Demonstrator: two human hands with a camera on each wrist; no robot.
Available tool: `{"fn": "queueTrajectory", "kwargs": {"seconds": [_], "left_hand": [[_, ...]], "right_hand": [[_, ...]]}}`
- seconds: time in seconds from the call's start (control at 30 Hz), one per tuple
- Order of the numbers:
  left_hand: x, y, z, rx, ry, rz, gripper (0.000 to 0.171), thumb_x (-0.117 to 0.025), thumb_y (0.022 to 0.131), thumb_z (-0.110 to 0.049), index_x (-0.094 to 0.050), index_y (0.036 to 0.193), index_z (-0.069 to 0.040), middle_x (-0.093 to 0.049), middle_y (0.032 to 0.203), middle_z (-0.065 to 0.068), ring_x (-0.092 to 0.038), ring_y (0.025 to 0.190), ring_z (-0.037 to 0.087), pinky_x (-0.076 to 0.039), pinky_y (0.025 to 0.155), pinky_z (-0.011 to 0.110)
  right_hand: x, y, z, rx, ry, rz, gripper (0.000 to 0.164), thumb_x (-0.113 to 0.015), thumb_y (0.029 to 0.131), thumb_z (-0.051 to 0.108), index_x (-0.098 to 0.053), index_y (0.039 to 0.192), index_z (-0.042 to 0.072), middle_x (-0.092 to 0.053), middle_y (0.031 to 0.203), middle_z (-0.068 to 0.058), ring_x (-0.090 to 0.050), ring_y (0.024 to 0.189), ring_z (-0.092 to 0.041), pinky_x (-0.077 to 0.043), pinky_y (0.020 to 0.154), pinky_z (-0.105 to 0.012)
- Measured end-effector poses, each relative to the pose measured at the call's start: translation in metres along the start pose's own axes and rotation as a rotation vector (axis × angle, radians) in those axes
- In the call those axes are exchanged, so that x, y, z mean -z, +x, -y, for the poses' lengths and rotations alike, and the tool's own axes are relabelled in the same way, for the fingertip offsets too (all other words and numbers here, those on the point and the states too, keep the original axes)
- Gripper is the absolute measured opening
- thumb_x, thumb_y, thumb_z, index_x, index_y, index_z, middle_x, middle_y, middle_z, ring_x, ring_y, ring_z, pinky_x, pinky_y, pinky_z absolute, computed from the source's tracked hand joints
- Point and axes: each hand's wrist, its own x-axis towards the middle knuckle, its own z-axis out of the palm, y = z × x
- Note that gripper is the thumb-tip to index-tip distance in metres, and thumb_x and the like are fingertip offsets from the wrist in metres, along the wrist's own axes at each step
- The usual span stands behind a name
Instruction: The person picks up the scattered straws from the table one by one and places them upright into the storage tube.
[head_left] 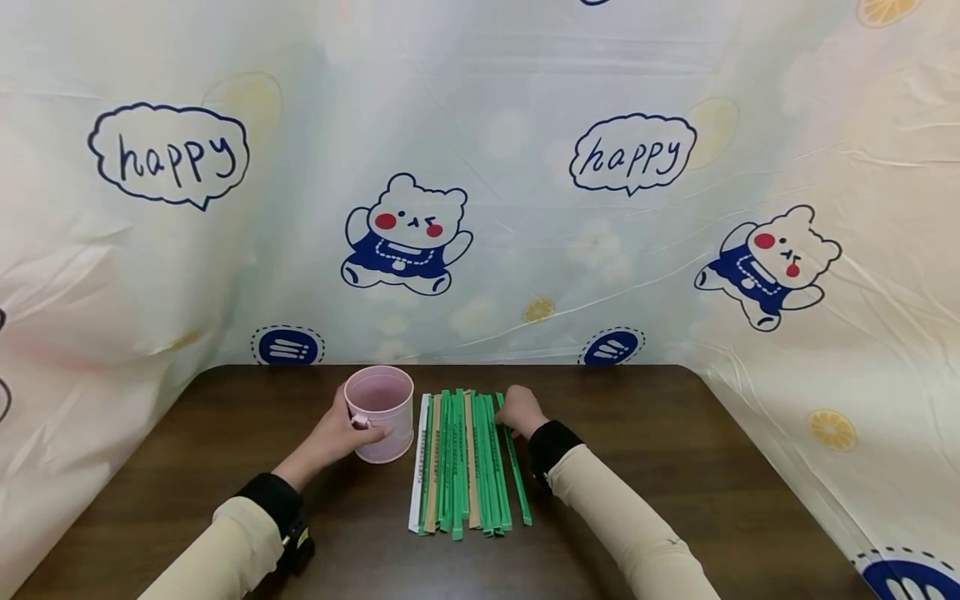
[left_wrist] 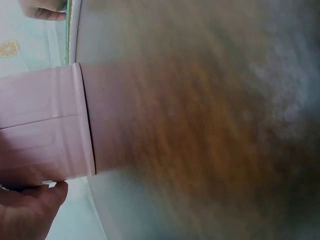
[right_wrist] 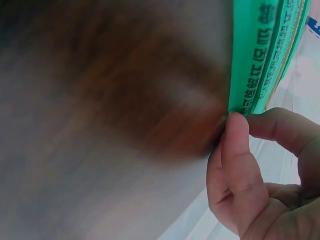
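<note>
In the head view, my left hand [head_left: 330, 437] grips the left side of a small pink bucket [head_left: 388, 440], thumb along its front. The bucket stands upright with its mouth up; in the left wrist view, its base [left_wrist: 84, 120] is at the table top. To its right, several long, thin paper-wrapped strips [head_left: 453, 467], mostly green with some brown and one white, lie side by side. My right hand [head_left: 521, 410] pinches the far end of the rightmost green strip [head_left: 519, 483], set slightly apart. Thumb and fingertip meet on a green printed wrapper [right_wrist: 250, 50] in the right wrist view.
A dark brown wooden table [head_left: 645, 500] spans the area under both hands. Behind and around it hangs a pale curtain [head_left: 517, 167] printed with bears, lemon slices and the word "happy"; its lower edge meets the table's far edge.
</note>
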Motion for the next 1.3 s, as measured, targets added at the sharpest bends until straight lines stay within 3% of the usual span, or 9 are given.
{"fn": "queueTrajectory", "kwargs": {"seconds": [0.17, 0.37, 0.57, 0.77, 0.83, 0.9, 1.0, 1.1, 1.3], "left_hand": [[0.002, 0.0, -0.001, 0.013, -0.001, 0.009, 0.108, -0.081, 0.086, -0.023, -0.003, 0.156, 0.004, -0.034, 0.152, 0.032, -0.042, 0.137, 0.049, -0.037, 0.115, 0.068], [0.003, 0.001, -0.005, 0.023, -0.008, 0.008, 0.108, -0.08, 0.086, -0.024, -0.002, 0.157, 0.003, -0.033, 0.154, 0.032, -0.04, 0.139, 0.05, -0.034, 0.117, 0.068], [0.003, 0.002, -0.006, 0.009, -0.017, 0.008, 0.106, -0.079, 0.087, -0.021, -0.002, 0.156, 0.003, -0.033, 0.153, 0.032, -0.04, 0.139, 0.05, -0.034, 0.117, 0.068], [0.002, 0.001, -0.005, 0.018, -0.024, 0.018, 0.106, -0.079, 0.088, -0.02, -0.001, 0.156, 0.003, -0.032, 0.153, 0.033, -0.039, 0.139, 0.05, -0.033, 0.118, 0.068], [0.001, 0.001, -0.005, 0.02, -0.028, 0.018, 0.106, -0.079, 0.088, -0.02, -0.001, 0.156, 0.003, -0.032, 0.153, 0.032, -0.039, 0.139, 0.05, -0.032, 0.118, 0.068], [0.002, 0.0, -0.005, 0.023, -0.031, 0.018, 0.106, -0.079, 0.088, -0.019, -0.001, 0.156, 0.002, -0.032, 0.153, 0.032, -0.038, 0.14, 0.05, -0.032, 0.119, 0.068], [0.002, 0.0, -0.005, 0.021, -0.027, 0.02, 0.107, -0.079, 0.088, -0.02, 0.0, 0.156, 0.003, -0.031, 0.154, 0.033, -0.038, 0.14, 0.05, -0.032, 0.118, 0.069], [0.002, 0.0, -0.006, 0.023, -0.028, 0.021, 0.106, -0.079, 0.088, -0.019, 0.001, 0.156, 0.002, -0.031, 0.153, 0.033, -0.038, 0.14, 0.05, -0.032, 0.118, 0.069], [0.002, 0.0, -0.006, 0.026, -0.036, 0.024, 0.106, -0.079, 0.088, -0.019, 0.0, 0.156, 0.003, -0.031, 0.153, 0.033, -0.038, 0.14, 0.05, -0.031, 0.119, 0.069]], "right_hand": [[0.0, 0.003, -0.001, -0.014, 0.012, -0.002, 0.053, -0.069, 0.092, 0.001, -0.034, 0.056, 0.017, -0.04, 0.054, 0.0, -0.068, 0.059, -0.028, -0.059, 0.058, -0.032], [0.011, 0.008, 0.001, -0.019, 0.021, -0.007, 0.05, -0.069, 0.092, 0.002, -0.039, 0.054, 0.016, -0.041, 0.05, -0.001, -0.059, 0.05, -0.022, -0.058, 0.056, -0.033], [0.032, 0.014, 0.006, -0.047, 0.002, -0.034, 0.026, -0.07, 0.093, 0.007, -0.057, 0.07, 0.005, -0.05, 0.054, -0.003, -0.065, 0.051, -0.022, -0.057, 0.056, -0.029], [0.059, 0.017, 0.01, 0.0, 0.065, -0.074, 0.035, -0.065, 0.094, 0.006, -0.045, 0.066, 0.009, -0.04, 0.056, 0.003, -0.053, 0.046, -0.012, -0.055, 0.056, -0.027], [0.069, 0.016, 0.014, 0.036, 0.12, -0.096, 0.024, -0.063, 0.095, 0.005, -0.052, 0.074, 0.004, -0.047, 0.066, -0.001, -0.06, 0.055, -0.018, -0.057, 0.061, -0.031], [0.078, 0.014, 0.02, 0.073, 0.172, -0.122, 0.01, -0.06, 0.096, 0.006, -0.061, 0.094, -0.004, -0.06, 0.082, -0.011, -0.068, 0.07, -0.028, -0.061, 0.068, -0.037], [0.09, 0.012, 0.031, 0.117, 0.24, -0.152, 0.032, -0.058, 0.098, 0.007, -0.059, 0.127, -0.007, -0.066, 0.113, -0.022, -0.069, 0.1, -0.037, -0.062, 0.083, -0.043], [0.098, 0.012, 0.043, 0.188, 0.287, -0.215, 0.036, -0.056, 0.097, 0.005, -0.056, 0.131, -0.008, -0.064, 0.115, -0.023, -0.066, 0.107, -0.036, -0.062, 0.088, -0.044], [0.113, 0.01, 0.072, 0.314, 0.385, -0.322, 0.038, -0.054, 0.098, 0.005, -0.054, 0.134, -0.007, -0.062, 0.113, -0.019, -0.063, 0.102, -0.03, -0.061, 0.089, -0.043]]}}
